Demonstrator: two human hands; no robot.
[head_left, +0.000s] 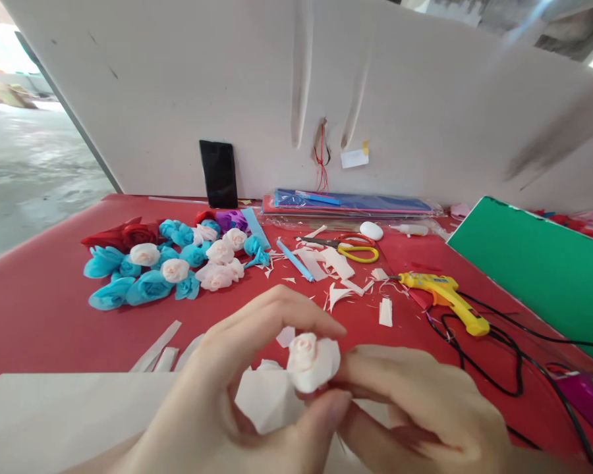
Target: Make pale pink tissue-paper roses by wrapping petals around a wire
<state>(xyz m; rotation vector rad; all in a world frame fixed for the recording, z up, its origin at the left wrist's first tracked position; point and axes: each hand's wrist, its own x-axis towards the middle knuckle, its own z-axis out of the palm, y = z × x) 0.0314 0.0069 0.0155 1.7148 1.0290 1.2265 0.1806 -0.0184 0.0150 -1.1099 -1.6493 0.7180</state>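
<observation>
A small pale pink paper rose (310, 359) sits between both hands near the front of the red table (39, 309). My left hand (227, 401) curls around it, index finger arched over the top and thumb underneath against a loose paper petal (267, 398). My right hand (425, 415) pinches the rose's right side with its fingertips. Both hands are closed on the flower.
A heap of finished blue, pink, red and purple paper roses (172, 260) lies at the left. Yellow scissors (356, 249), a blue pen (295, 260), paper scraps (336, 263), a yellow glue gun (447, 299) with black cord, a green sheet (538, 270), stacked coloured paper (350, 204), and a black phone (219, 174).
</observation>
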